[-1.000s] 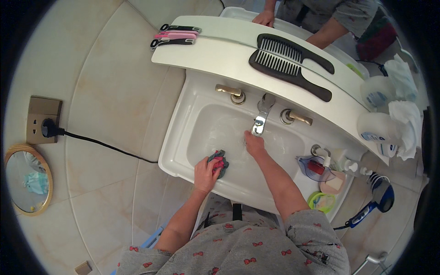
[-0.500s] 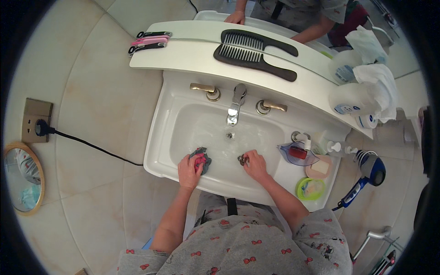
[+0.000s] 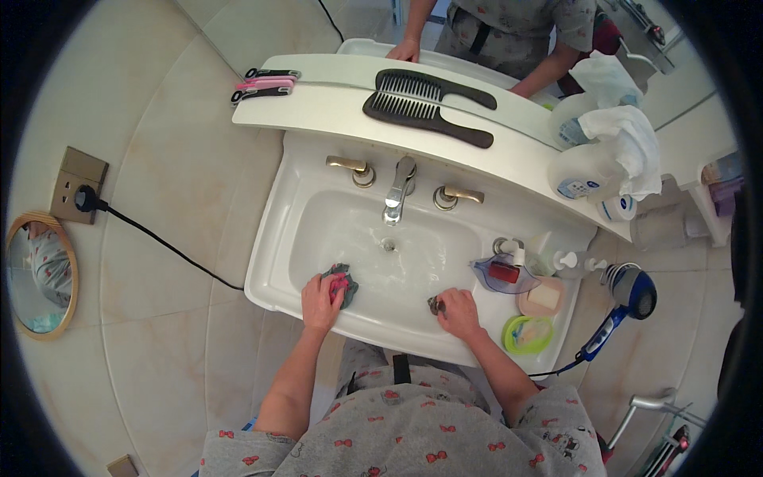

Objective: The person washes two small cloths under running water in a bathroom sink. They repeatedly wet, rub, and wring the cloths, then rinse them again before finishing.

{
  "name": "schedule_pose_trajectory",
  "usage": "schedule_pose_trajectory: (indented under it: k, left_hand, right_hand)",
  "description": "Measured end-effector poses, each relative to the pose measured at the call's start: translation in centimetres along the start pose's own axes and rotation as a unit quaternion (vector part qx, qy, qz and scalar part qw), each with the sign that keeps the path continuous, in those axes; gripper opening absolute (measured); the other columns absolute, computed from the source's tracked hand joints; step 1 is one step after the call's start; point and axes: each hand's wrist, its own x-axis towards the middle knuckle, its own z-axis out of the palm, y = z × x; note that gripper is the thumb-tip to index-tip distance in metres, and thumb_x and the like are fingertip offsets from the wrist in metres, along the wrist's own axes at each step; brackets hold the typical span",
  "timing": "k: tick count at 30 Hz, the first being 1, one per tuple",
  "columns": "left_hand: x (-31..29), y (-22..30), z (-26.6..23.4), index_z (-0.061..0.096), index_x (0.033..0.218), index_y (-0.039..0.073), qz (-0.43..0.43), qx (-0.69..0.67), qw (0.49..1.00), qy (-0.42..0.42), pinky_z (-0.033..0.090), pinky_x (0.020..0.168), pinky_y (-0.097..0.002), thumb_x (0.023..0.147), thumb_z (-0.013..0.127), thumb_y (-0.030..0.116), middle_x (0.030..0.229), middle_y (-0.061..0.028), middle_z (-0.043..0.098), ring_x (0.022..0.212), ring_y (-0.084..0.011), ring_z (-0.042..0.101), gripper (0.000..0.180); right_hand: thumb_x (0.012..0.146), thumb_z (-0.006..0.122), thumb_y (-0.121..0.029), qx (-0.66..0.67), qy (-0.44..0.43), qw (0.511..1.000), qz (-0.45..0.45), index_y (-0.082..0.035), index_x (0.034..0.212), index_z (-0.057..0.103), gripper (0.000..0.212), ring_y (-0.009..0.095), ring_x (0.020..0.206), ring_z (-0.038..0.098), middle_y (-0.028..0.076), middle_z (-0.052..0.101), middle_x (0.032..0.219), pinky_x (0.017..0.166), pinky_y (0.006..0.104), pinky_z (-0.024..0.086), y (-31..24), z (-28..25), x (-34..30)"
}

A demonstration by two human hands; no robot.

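Observation:
At the near left rim of the white sink (image 3: 262,262), my left hand (image 3: 319,302) is closed on a bunched grey and pink cloth (image 3: 347,290). Over at the near right side of the basin, my right hand (image 3: 458,312) has its fingers pressed together on a small, dark, crumpled thing (image 3: 435,305), too small and covered to name. Between the hands lies the pale basin floor with wet-looking, shiny streaks. Beyond them stands the chrome faucet (image 3: 399,191), with a brass handle (image 3: 353,169) on its left and another (image 3: 458,196) on its right.
A white shelf (image 3: 318,114) holds a black comb (image 3: 429,119), a folding razor (image 3: 262,94) and a white bottle (image 3: 584,171). On the right rim are a blue holder (image 3: 509,278), a soap dish (image 3: 540,300) and a green bowl (image 3: 528,335). A blue hair dryer (image 3: 628,298) hangs beyond.
My right hand has shifted right and slightly nearer along the basin, with the dark crumpled thing. My left hand stays on the cloth. The whole view has tilted a little.

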Motion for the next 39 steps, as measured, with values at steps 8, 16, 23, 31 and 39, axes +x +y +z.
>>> schedule_pose_trajectory:
  k: [8, 16, 23, 31, 39]
  left_hand:
    - [0.1, 0.4, -0.5, 0.061, 0.115, 0.010, 0.004, -0.006, 1.000, -0.006, 0.046, 0.086, -0.0490, 0.083, 0.072, 0.022, 0.113, -0.0203, 0.059, 0.101, -0.0403, 0.057, 0.036]
    - [-0.2, -0.2, -0.1, 0.060, 0.116, 0.014, -0.016, -0.009, 1.000, -0.022, 0.044, 0.090, -0.0469, 0.083, 0.072, 0.027, 0.113, -0.0160, 0.058, 0.107, -0.0352, 0.056, 0.038]
    - [-0.4, -0.1, -0.2, 0.060, 0.117, 0.014, -0.017, -0.016, 1.000, -0.017, 0.044, 0.092, -0.0471, 0.084, 0.072, 0.029, 0.115, -0.0164, 0.058, 0.109, -0.0356, 0.056, 0.039]
    - [-0.1, 0.6, -0.9, 0.062, 0.114, 0.011, -0.001, -0.027, 1.000, 0.007, 0.046, 0.083, -0.0481, 0.083, 0.071, 0.023, 0.109, -0.0173, 0.059, 0.099, -0.0383, 0.058, 0.034]
    - [-0.2, -0.2, -0.1, 0.062, 0.113, 0.012, -0.003, -0.012, 1.000, 0.012, 0.046, 0.084, -0.0467, 0.085, 0.071, 0.025, 0.107, -0.0158, 0.060, 0.098, -0.0372, 0.058, 0.032]
  right_hand:
    - [0.069, 0.073, -0.016, -0.013, -0.018, 1.000, 0.007, -0.012, 0.099, 0.061, 0.033, 0.027, 0.091, 0.059, 0.007, 0.059, 0.096, 0.087, 0.0389, 0.042, -0.2, -0.4, 0.0]
    - [0.071, 0.073, -0.018, -0.032, -0.005, 0.999, -0.010, -0.014, 0.099, 0.060, 0.031, 0.025, 0.086, 0.061, 0.008, 0.058, 0.095, 0.085, 0.0385, 0.042, -0.1, 0.2, -0.2]
    - [0.072, 0.073, -0.017, -0.046, -0.015, 0.999, 0.007, -0.015, 0.098, 0.062, 0.028, 0.024, 0.089, 0.060, 0.006, 0.059, 0.095, 0.085, 0.0379, 0.042, -0.3, 0.4, -0.3]
    - [0.071, 0.073, -0.017, -0.050, -0.008, 0.999, 0.004, -0.014, 0.097, 0.063, 0.028, 0.025, 0.088, 0.060, 0.006, 0.059, 0.094, 0.083, 0.0380, 0.042, -0.5, 0.5, -0.4]
    - [0.069, 0.074, -0.014, -0.053, -0.007, 0.999, 0.005, -0.013, 0.098, 0.062, 0.032, 0.025, 0.083, 0.061, 0.007, 0.059, 0.094, 0.082, 0.0370, 0.042, -0.7, 0.4, 0.0]
